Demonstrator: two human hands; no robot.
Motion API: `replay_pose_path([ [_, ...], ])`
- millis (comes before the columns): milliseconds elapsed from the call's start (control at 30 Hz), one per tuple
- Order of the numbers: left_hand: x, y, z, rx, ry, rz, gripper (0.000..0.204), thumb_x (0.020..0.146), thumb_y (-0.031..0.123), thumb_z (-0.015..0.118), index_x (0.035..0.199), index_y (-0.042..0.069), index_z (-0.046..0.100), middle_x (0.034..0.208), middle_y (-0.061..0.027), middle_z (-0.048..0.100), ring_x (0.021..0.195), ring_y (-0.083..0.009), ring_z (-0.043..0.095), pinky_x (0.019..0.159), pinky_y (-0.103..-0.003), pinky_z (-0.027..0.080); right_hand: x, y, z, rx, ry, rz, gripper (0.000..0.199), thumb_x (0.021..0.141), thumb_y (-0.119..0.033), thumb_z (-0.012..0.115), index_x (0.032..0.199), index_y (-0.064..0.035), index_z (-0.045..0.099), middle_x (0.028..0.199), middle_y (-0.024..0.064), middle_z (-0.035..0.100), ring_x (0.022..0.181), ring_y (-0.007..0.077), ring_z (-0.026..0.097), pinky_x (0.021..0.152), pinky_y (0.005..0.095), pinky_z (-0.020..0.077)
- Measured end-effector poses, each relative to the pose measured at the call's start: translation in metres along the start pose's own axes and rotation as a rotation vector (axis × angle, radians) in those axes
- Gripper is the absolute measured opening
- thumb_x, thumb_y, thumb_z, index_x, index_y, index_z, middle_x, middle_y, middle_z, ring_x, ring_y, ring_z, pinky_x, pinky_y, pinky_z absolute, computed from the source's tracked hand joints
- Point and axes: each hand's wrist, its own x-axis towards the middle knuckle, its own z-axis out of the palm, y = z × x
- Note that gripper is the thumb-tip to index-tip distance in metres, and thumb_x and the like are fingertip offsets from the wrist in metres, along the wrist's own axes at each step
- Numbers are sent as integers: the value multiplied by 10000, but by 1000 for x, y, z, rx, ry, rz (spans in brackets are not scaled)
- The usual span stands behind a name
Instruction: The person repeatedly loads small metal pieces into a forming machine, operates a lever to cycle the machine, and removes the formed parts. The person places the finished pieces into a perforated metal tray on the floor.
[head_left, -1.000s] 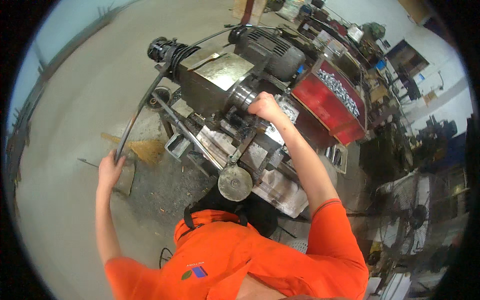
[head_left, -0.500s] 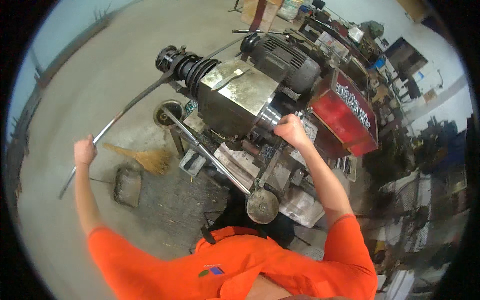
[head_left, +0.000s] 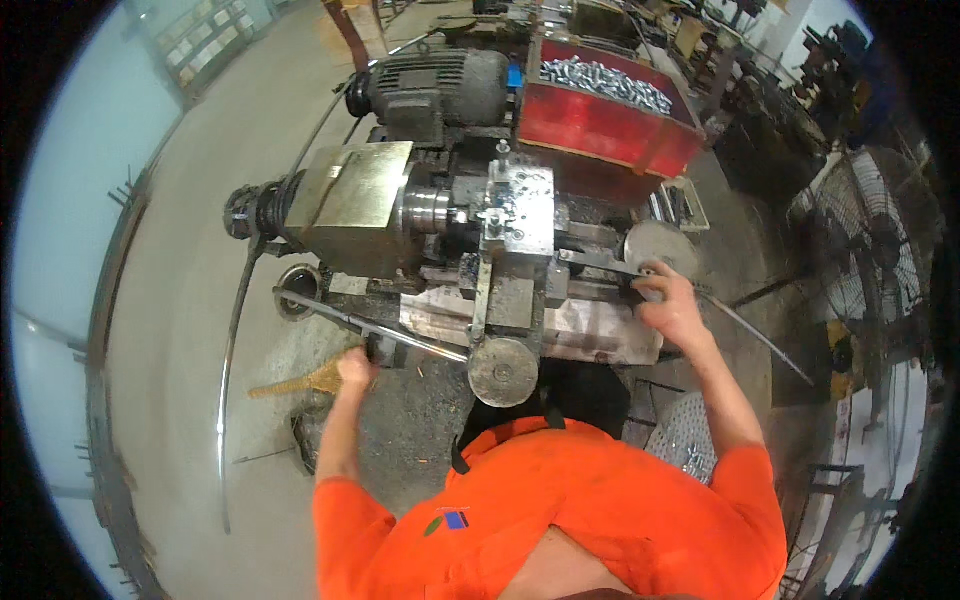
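My right hand [head_left: 672, 305] has its fingers bent around the outer end of a flat metal lever [head_left: 598, 262] on the right of a greasy lathe-like machine. My left hand [head_left: 355, 368] is lowered in front of a straw broom [head_left: 300, 384], below a shiny handle rod [head_left: 390, 332]; its fingers are turned away from view. The long metal bar [head_left: 226, 380] hangs from the machine's left end, apart from my left hand. A round bright spindle [head_left: 428, 212] juts from the headstock box [head_left: 350, 195] towards a steel tool block [head_left: 520, 210].
A red bin [head_left: 600, 130] of small metal parts stands behind the machine, beside a ribbed motor [head_left: 440, 88]. Round metal discs [head_left: 503, 372] sit at the machine's front and right. A large fan [head_left: 860, 215] stands at right. A thin rod [head_left: 760, 338] sticks out past my right hand.
My left hand has let go of the long bar, which has swung down, and moved right. My right hand has gone from beside the spindle to the flat lever. The view has turned.
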Motion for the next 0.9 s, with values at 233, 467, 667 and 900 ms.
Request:
replay_pose_path([
  [233,18,-15,-51,131,-135,90,226,764,228,625,922,69,651,889,-115,669,825,-267,653,665,-386,518,-92,183,-57,-380,157,348,487,571,-133,638,1053,-60,620,1218,191,526,1108,339,509,939,394,410],
  [467,6,-36,-128,-957,63,-194,476,857,366,587,1089,-48,550,689,-155,622,509,-211,614,409,-267,478,-176,324,-90,-909,-49,886,400,733,-193,509,1100,-39,551,1096,172,579,1041,329,538,886,411,428],
  [667,16,6,-178,-1421,9,-438,545,879,386,547,1101,-108,480,710,-200,608,484,-241,609,429,-304,522,-244,288,-46,-774,64,841,320,620,-204,588,897,-46,562,820,176,621,749,381,600,679,478,488],
  [900,31,38,-161,-1488,218,-451,343,872,242,488,892,-100,510,702,-185,591,489,-288,606,415,-357,545,-301,143,57,226,161,901,290,571,-171,595,807,-4,603,668,141,583,594,264,555,563,359,436],
])
